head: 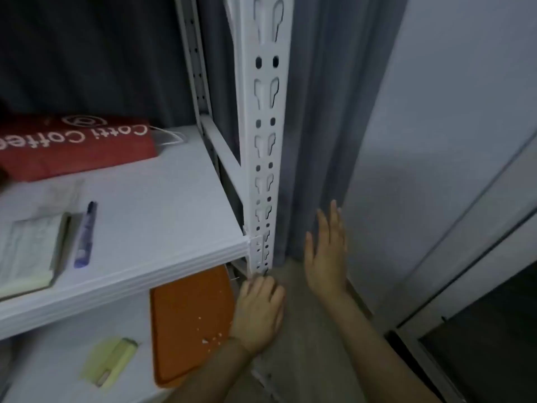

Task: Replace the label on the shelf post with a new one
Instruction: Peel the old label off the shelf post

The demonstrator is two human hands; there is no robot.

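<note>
Low in the middle of the frame, the left hand is curled against the foot of the post, fingers bent inward just under the shelf edge; whether it pinches anything I cannot tell, since the fingertips are hidden. The right hand hangs flat and wide, fingers spread, holding nothing, just right of the post and in front of the grey curtain.

No label shows clearly. The post runs white and slotted from the top of the frame down to the left hand, with pairs of keyhole cut-outs and small round holes; a paler patch near the shelf bracket may be a sticker, but blur makes that uncertain. If the label sits low under the left hand, it is covered.

Risks, as I judge them: an old sticker peeled fast may tear and leave scraps or glue, so a new one would sit badly. Slots in the post give little flat face, so a label laid over a hole may wrinkle or lift. With the light dim and the work low, the new one could go on crooked. The pen and notebook lie at the left of the frame on the shelf, well apart from both hands.
</note>
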